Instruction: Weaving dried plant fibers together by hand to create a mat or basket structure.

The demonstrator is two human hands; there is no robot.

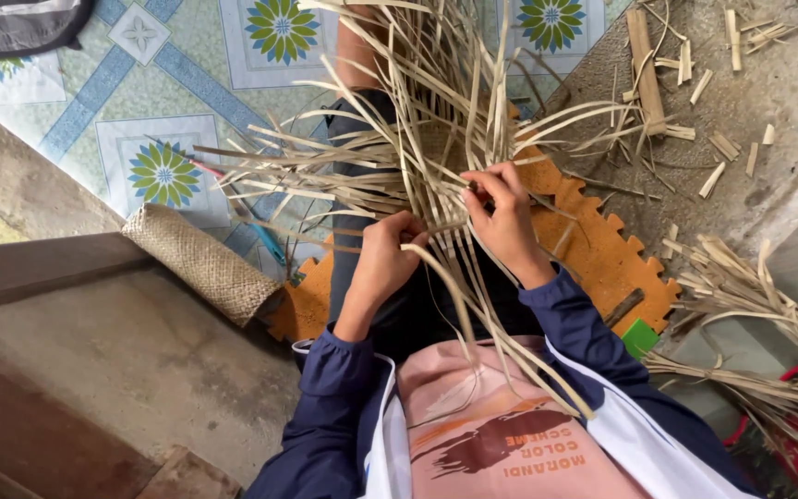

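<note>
Over the orange mat [602,249], left hand [385,259] and right hand [505,217] pinch strips [427,139] at the weave's centre (small woven patch only); most strips hang loose, unwoven.

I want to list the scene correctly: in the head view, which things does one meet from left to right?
Rolled woven mat → left hand → right hand → orange foam mat → green piece → bundle of loose strips.

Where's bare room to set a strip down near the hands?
Bare concrete slab lies left of the left hand, below the woven roll. Crowded: splayed strips around the right hand, offcuts upper right, strip bundle at right.
</note>
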